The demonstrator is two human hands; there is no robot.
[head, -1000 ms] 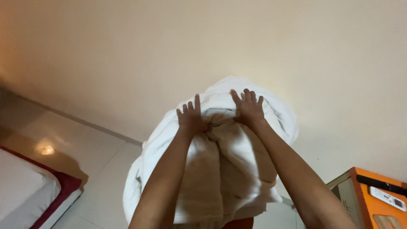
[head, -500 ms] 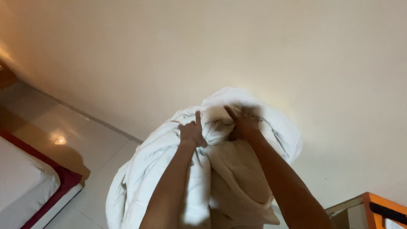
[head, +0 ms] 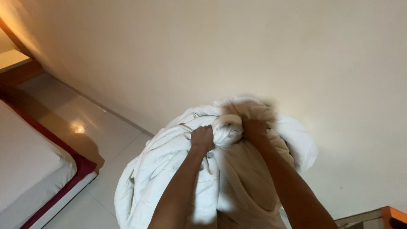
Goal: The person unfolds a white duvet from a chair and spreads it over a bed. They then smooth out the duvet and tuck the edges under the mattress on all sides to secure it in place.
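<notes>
Both fists are clenched in the bunched white duvet (head: pixel 220 169), left hand (head: pixel 202 138) beside right hand (head: pixel 254 129), held up before the wall (head: pixel 254 51); its loose lower folds could probably drag on the floor (head: pixel 97 140).

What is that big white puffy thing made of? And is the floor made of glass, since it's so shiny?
The white duvet looks like soft cloth with padding inside: it bunches into thick, rounded folds where the left hand and right hand squeeze it. The floor is probably glazed tile, not glass: thin joint lines cross it, and it mirrors a lamp as a bright spot.
</notes>
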